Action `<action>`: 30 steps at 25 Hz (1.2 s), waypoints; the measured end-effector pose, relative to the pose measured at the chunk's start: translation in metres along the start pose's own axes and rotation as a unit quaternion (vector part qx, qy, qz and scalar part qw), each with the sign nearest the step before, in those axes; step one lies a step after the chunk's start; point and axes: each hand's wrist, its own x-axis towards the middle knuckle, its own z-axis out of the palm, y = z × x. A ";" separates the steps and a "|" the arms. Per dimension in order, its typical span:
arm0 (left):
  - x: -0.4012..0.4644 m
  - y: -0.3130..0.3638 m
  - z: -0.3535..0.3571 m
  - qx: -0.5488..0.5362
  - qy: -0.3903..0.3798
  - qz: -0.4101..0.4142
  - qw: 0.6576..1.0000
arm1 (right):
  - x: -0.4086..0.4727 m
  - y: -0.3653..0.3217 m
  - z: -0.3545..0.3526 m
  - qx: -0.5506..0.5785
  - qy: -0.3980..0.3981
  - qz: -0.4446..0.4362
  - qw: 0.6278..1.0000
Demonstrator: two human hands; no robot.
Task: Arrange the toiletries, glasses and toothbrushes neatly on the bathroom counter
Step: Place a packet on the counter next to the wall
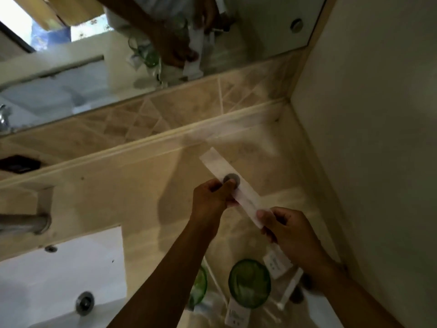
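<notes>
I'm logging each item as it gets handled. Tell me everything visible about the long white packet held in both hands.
The long white packet is a narrow, flat strip, apparently paper, with a grey round mark near its middle. It is held in the air above the beige counter, running diagonally. The left hand pinches it beside the mark; the right hand grips its near end. Any print is too blurred to read.

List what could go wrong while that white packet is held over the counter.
1. The long white packet is pinched only at its edges by the left hand and right hand; a loose grip might drop it.
2. The green-topped glass stands right under the right forearm, so lowering that arm could topple it.
3. The sink is near; a dropped packet could land wet.
</notes>
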 end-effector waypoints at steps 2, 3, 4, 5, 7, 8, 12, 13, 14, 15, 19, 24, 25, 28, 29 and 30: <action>0.030 0.003 0.020 0.036 -0.003 -0.014 0.999 | 0.018 0.000 -0.016 -0.008 0.023 0.023 0.999; 0.041 0.005 0.031 0.059 -0.007 -0.022 0.998 | 0.025 0.000 -0.021 -0.019 0.033 0.038 0.999; 0.052 0.006 0.042 0.083 -0.012 -0.028 0.996 | 0.030 0.001 -0.025 -0.029 0.045 0.058 0.997; 0.065 0.006 0.053 0.112 -0.022 -0.033 0.993 | 0.038 0.006 -0.030 -0.031 0.062 0.076 0.995; 0.087 0.006 0.073 0.171 -0.051 -0.041 0.983 | 0.051 0.015 -0.036 -0.026 0.104 0.110 0.988; 0.094 0.008 0.077 0.197 -0.061 -0.044 0.977 | 0.055 0.018 -0.034 -0.017 0.120 0.119 0.985; 0.124 0.006 0.097 0.316 -0.104 -0.031 0.943 | 0.069 0.032 -0.032 0.036 0.183 0.145 0.972; 0.131 0.006 0.101 0.340 -0.112 -0.025 0.933 | 0.073 0.036 -0.032 0.056 0.208 0.151 0.965; 0.138 0.004 0.106 0.373 -0.119 -0.013 0.920 | 0.077 0.038 -0.033 0.082 0.230 0.158 0.957; 0.143 0.003 0.107 0.419 -0.124 0.010 0.899 | 0.080 0.041 -0.033 0.107 0.246 0.163 0.949; 0.145 -0.011 0.096 0.591 -0.082 0.231 0.769 | 0.068 0.051 -0.027 0.021 0.298 0.190 0.935; 0.152 -0.036 0.061 0.633 -0.122 0.482 0.593 | 0.056 0.034 -0.021 -0.236 0.269 0.053 0.932; 0.154 -0.033 0.058 0.658 -0.136 0.460 0.580 | 0.060 0.032 -0.017 -0.281 0.257 0.016 0.924; 0.160 -0.027 0.056 0.698 -0.160 0.426 0.553 | 0.078 0.040 -0.011 -0.382 0.203 -0.018 0.902; 0.161 -0.026 0.058 0.702 -0.164 0.421 0.550 | 0.082 0.040 -0.009 -0.389 0.191 -0.001 0.901; 0.163 -0.025 0.060 0.705 -0.166 0.418 0.548 | 0.085 0.041 -0.009 -0.397 0.195 0.009 0.897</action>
